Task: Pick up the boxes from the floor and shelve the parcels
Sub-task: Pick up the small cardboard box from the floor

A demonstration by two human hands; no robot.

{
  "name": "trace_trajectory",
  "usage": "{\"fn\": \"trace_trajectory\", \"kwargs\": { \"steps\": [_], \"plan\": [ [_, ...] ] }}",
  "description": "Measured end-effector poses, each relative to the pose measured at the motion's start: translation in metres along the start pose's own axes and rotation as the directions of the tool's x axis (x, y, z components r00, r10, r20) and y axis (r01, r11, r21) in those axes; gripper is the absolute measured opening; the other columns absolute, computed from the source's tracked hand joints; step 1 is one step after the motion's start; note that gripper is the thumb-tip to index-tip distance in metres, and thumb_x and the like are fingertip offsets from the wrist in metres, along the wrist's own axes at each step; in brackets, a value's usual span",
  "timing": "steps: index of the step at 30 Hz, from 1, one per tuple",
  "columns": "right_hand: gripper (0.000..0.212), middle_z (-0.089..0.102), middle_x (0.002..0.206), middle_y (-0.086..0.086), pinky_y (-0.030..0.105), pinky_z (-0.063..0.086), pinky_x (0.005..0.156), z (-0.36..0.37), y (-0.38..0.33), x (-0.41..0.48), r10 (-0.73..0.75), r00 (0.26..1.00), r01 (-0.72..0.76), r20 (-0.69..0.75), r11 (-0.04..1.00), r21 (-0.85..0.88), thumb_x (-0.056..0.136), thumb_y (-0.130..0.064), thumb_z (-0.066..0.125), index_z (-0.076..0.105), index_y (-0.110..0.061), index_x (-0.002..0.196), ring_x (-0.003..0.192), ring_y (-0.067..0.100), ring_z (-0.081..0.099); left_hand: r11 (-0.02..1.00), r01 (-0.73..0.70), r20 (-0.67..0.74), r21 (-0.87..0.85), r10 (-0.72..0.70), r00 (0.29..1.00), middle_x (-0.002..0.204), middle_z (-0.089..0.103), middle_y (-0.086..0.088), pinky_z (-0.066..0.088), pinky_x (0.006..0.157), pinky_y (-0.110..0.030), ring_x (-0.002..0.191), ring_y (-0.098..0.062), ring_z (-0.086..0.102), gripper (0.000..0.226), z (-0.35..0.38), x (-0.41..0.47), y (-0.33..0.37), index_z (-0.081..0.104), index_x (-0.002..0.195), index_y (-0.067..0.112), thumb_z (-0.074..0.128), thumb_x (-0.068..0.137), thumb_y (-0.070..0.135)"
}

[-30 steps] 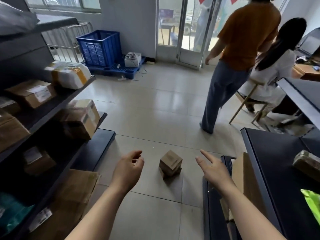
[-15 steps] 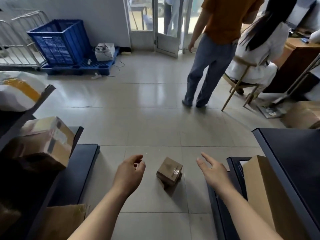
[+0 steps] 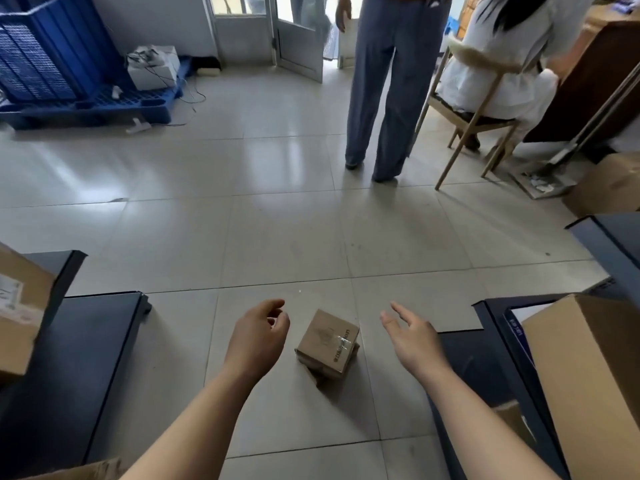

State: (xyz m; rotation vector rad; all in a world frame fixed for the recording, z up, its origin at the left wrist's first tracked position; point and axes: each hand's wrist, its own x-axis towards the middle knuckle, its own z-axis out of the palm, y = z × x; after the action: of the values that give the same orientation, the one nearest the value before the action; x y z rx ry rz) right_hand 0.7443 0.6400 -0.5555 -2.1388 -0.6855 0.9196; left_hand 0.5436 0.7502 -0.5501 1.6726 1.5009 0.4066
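Low in the centre of the frame, a small cardboard box (image 3: 327, 342) sits on the tiled floor (image 3: 277, 220), seemingly stacked askew on a second box beneath it (only a dark sliver of that one shows). The left hand (image 3: 258, 336) hangs just left of the box with fingers loosely curled and empty; the right hand (image 3: 412, 337) reaches in from the right, fingers spread, holding nothing. Neither touches the cardboard. The step in hand looks like a two-handed pickup. To do it well, both palms should close on opposite side faces low enough to catch the lower box too, then lift level, since the crooked stack could slide apart.
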Motion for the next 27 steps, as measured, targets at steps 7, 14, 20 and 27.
{"fn": "trace_trajectory", "kwargs": {
  "steps": [7, 14, 20, 27],
  "plan": [
    [0.05, 0.043, 0.149, 0.002, 0.028, 0.032, 0.106, 0.067, 0.1, 0.083, 0.028, 0.999, -0.027, 0.02, 0.996, -0.083, 0.097, -0.037, 0.048, 0.043, -0.018, 0.143, 0.138, 0.021, 0.038, 1.0, 0.002, -0.006, -0.011, -0.002, 1.0, 0.107, 0.067, 0.002, 0.04, 0.069, -0.017, 0.09, -0.009, 0.059, 0.033, 0.097, 0.07, -0.09, 0.061, 0.125, 0.016, 0.05, 0.093, 0.02],
    [0.051, 0.041, 0.15, 0.004, 0.032, 0.032, 0.108, 0.137, 0.184, 0.158, 0.052, 0.998, -0.051, 0.035, 0.998, -0.034, 0.097, -0.035, 0.049, 0.04, -0.018, 0.145, 0.139, 0.022, 0.036, 1.0, 0.01, 0.015, -0.017, -0.01, 1.0, 0.123, 0.064, -0.005, 0.039, 0.082, -0.024, 0.103, -0.016, 0.059, 0.04, 0.177, 0.13, -0.175, 0.053, 0.134, 0.013, 0.046, 0.096, 0.027],
    [0.054, 0.042, 0.15, 0.005, 0.032, 0.032, 0.108, 0.183, 0.235, 0.202, 0.061, 0.998, -0.061, 0.019, 0.998, -0.009, 0.096, -0.035, 0.051, 0.038, -0.018, 0.145, 0.138, 0.021, 0.038, 0.999, 0.045, 0.046, 0.008, -0.046, 0.998, 0.133, 0.058, -0.008, 0.043, 0.095, -0.034, 0.118, -0.023, 0.056, 0.047, 0.225, 0.175, -0.235, 0.046, 0.139, 0.016, 0.047, 0.095, 0.031],
    [0.062, 0.039, 0.151, 0.002, 0.033, 0.035, 0.105, 0.22, 0.274, 0.232, 0.088, 0.995, -0.092, 0.05, 0.994, 0.067, 0.097, -0.038, 0.046, 0.019, -0.025, 0.152, 0.136, 0.022, 0.039, 0.992, 0.095, 0.129, -0.081, -0.084, 0.988, 0.141, 0.051, -0.01, 0.039, 0.106, -0.04, 0.128, -0.025, 0.048, 0.053, 0.266, 0.216, -0.273, 0.038, 0.145, 0.02, 0.046, 0.096, 0.039]
  ]
}}
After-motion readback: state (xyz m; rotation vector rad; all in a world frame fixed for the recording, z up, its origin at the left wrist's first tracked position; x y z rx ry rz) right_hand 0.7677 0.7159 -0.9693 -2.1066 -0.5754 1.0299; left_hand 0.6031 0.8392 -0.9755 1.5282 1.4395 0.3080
